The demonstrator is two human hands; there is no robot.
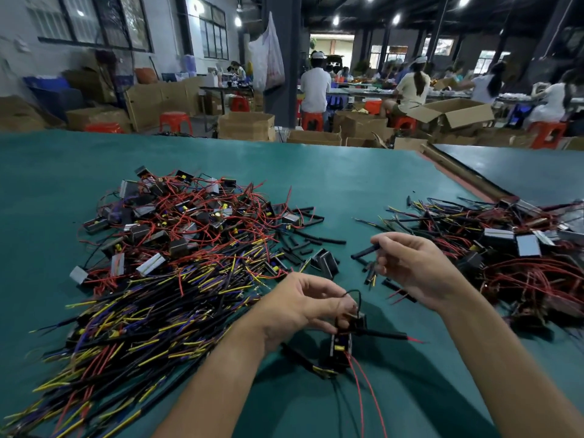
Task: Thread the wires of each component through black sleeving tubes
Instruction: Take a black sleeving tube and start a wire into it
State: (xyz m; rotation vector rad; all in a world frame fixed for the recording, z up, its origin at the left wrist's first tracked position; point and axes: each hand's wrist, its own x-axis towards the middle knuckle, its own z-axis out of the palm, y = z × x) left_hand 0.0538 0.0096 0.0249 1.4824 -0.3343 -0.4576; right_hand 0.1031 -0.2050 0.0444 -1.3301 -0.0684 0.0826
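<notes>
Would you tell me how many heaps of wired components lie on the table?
2: left heap and right heap, at opposite sides of the table. Components underneath may be hidden.

Left hand hides the top of the component; its red wires run off the bottom edge, the right pile off the side.

No text, label, brand or number can be read anywhere. The white plastic bag hanging on the dark pillar carries faint reddish print, too blurred to make out. The yellow patches on the small black components heaped on the green table are too small to show any marking.
</notes>
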